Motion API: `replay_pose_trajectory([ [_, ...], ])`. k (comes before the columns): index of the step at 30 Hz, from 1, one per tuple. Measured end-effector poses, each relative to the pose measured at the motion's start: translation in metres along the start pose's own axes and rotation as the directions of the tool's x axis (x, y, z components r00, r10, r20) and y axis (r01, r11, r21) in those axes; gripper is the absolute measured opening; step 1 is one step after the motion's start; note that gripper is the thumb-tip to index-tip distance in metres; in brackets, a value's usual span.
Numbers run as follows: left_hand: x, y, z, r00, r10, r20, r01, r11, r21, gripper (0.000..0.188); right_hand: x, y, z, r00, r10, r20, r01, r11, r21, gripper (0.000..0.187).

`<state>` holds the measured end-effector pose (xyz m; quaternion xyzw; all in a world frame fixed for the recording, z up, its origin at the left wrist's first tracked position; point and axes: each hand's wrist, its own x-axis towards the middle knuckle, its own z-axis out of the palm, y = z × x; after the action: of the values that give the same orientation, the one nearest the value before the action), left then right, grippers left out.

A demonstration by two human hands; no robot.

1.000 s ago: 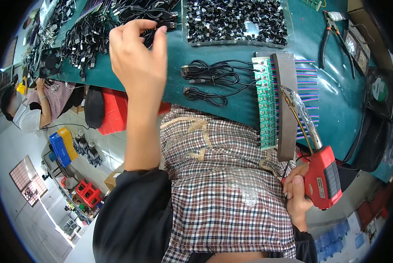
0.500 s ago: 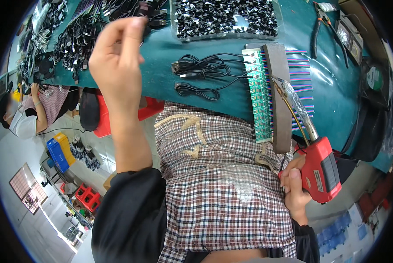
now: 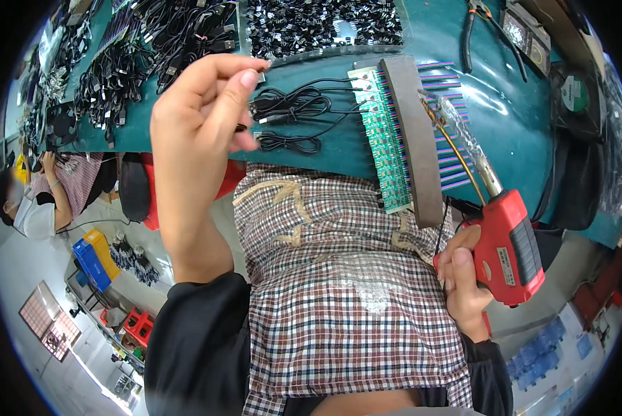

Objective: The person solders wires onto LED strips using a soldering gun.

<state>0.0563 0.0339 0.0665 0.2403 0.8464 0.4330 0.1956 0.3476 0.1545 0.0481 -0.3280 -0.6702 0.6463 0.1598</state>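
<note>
My left hand is raised over the left part of the bench, fingers curled in a pinch. A small dark bit shows among its fingers, too little to name. Just beside its fingertips lie two coiled black USB cables, with thin leads running to a green circuit board strip. My right hand grips a red and black soldering gun. Its barrel and brass feed tube point up and left, ending by the dark grey bar that lies along the board. Thin striped ribbon wires stick out beyond the bar.
A clear tray full of small black connectors stands at the back. Bundles of black cables cover the back left of the green bench. Pliers and a solder reel lie on the right. Another person sits at far left.
My left hand has come from the cable bundles toward me and right, to beside the coiled cables. The whole view has shifted slightly; my right hand keeps hold of the soldering gun.
</note>
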Motion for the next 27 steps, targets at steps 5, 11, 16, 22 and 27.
replay_pose_trajectory([
  [5,-0.016,0.013,0.028,0.928,0.029,0.37,0.152,0.881,-0.449,0.017,0.014,-0.008,0.013,0.991,-0.038,-0.126,0.039,0.999,0.005,0.021],
  [11,-0.037,0.02,0.052,0.758,0.044,0.651,0.385,0.776,-0.5,0.016,0.045,-0.024,0.031,0.986,-0.129,-0.108,0.134,0.99,0.041,0.016],
  [16,-0.045,0.014,0.064,0.765,0.117,0.634,0.289,0.817,-0.499,0.015,0.044,-0.024,0.034,0.999,-0.039,0.019,0.042,0.985,-0.167,0.028],
  [22,-0.054,0.008,0.062,0.763,0.124,0.635,0.243,0.854,-0.459,0.017,0.036,-0.003,0.039,0.98,-0.164,-0.114,0.15,0.981,-0.119,0.017],
  [27,-0.057,0.008,0.06,0.739,0.166,0.653,0.204,0.869,-0.451,0.018,0.035,0.031,0.022,0.937,-0.345,-0.061,0.33,0.928,-0.171,0.032],
])
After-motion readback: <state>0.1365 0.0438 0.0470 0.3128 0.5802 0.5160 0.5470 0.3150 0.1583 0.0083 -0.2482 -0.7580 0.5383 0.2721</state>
